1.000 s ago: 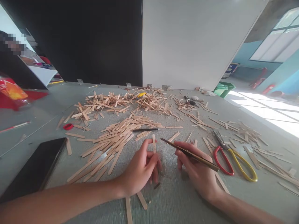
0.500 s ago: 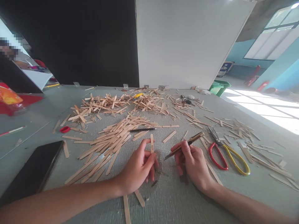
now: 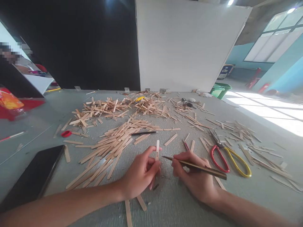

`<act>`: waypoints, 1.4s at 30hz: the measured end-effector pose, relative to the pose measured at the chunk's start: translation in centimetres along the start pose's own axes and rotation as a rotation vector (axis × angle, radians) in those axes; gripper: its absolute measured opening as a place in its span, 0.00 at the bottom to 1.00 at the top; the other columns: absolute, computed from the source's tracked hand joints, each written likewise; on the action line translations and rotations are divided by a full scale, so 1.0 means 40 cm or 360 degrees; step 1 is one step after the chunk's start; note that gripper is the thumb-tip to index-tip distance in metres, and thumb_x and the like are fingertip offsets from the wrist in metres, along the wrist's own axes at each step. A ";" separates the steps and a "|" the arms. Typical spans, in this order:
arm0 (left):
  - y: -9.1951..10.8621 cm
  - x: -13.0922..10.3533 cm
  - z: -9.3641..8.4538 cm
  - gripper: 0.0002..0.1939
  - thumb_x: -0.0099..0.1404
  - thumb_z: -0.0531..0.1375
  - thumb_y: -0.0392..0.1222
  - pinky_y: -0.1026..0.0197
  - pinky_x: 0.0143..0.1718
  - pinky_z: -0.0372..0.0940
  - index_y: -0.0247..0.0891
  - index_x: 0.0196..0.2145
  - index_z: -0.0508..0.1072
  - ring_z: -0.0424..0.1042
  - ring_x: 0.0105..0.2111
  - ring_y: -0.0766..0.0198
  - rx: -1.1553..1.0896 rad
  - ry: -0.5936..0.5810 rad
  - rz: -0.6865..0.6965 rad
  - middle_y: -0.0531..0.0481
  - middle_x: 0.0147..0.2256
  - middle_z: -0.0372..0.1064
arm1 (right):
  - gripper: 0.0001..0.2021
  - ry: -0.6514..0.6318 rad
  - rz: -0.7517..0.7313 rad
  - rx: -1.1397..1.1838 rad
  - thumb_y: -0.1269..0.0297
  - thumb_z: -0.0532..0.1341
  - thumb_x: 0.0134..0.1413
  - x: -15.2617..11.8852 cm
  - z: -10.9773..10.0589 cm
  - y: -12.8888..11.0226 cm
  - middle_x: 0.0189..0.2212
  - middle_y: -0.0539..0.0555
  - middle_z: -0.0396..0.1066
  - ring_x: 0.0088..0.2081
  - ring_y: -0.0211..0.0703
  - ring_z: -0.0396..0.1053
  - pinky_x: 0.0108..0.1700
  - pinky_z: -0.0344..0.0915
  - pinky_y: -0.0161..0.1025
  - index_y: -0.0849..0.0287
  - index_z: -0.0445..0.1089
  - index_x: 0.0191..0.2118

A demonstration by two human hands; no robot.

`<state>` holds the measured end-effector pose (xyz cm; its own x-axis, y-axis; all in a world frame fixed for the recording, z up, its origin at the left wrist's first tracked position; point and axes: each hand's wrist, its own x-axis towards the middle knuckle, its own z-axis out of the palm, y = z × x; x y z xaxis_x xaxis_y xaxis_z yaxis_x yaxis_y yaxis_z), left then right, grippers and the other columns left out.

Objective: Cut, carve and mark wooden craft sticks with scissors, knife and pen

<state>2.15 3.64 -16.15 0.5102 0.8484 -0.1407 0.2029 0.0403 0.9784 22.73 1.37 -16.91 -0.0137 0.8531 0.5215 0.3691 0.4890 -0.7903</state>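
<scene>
My left hand (image 3: 144, 168) is closed on a wooden craft stick (image 3: 157, 146), pinched upright between thumb and fingers. The stick carries a small mark or cut-out just above my thumb. In my right hand (image 3: 195, 175) lies a slim gold-coloured craft knife (image 3: 203, 167), held like a pen. Its dark pointed tip aims left, close to the stick but apart from it. Small dark scraps lie on the table below my left hand. Beside my right hand rest scissors (image 3: 220, 145) with one red and one yellow handle.
Loose craft sticks (image 3: 111, 145) spread over the table's middle, with piles behind (image 3: 101, 107) and split pieces at right (image 3: 267, 157). A black pen (image 3: 144, 133), phone (image 3: 33, 176), red ring (image 3: 66, 133) and keys (image 3: 187, 102) lie about. Panels (image 3: 189, 47) stand behind; a person sits far left.
My right hand has turned the knife, so its handle now points back over the hand to the right. The stick in my left hand has shifted slightly right.
</scene>
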 end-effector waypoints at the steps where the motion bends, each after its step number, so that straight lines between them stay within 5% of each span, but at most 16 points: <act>1: 0.000 -0.001 0.000 0.18 0.78 0.54 0.53 0.67 0.17 0.56 0.42 0.57 0.59 0.62 0.15 0.69 0.0008 -0.0020 0.0001 0.58 0.26 0.70 | 0.05 -0.0056 -0.0080 -0.0087 0.66 0.66 0.64 -0.001 -0.004 -0.005 0.19 0.47 0.76 0.18 0.37 0.71 0.22 0.68 0.32 0.56 0.73 0.34; 5: -0.002 -0.003 0.001 0.14 0.79 0.52 0.54 0.69 0.15 0.53 0.43 0.53 0.58 0.60 0.14 0.70 0.0035 -0.0096 0.0040 0.61 0.23 0.67 | 0.08 -0.0255 -0.0280 -0.0095 0.70 0.59 0.69 -0.001 -0.017 -0.015 0.25 0.49 0.79 0.22 0.37 0.75 0.24 0.70 0.32 0.58 0.77 0.44; 16: -0.011 -0.001 -0.001 0.11 0.81 0.52 0.52 0.70 0.17 0.56 0.44 0.53 0.59 0.60 0.14 0.71 0.0056 -0.0150 0.0108 0.64 0.22 0.64 | 0.16 -0.0334 -0.0466 -0.0030 0.76 0.58 0.70 0.001 -0.014 0.014 0.32 0.55 0.80 0.28 0.39 0.76 0.30 0.72 0.35 0.62 0.75 0.58; 42: -0.006 -0.003 -0.002 0.15 0.79 0.53 0.56 0.70 0.16 0.55 0.44 0.52 0.59 0.59 0.14 0.71 -0.0041 -0.0194 0.0096 0.64 0.22 0.62 | 0.13 -0.0308 -0.0454 -0.0013 0.77 0.57 0.71 -0.001 -0.011 0.018 0.32 0.54 0.77 0.28 0.37 0.74 0.30 0.69 0.32 0.63 0.77 0.53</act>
<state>1.96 3.57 -16.35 0.6191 0.7793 -0.0973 0.1478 0.0061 0.9890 23.40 1.59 -17.36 -0.2934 0.7012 0.6498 0.3322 0.7121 -0.6185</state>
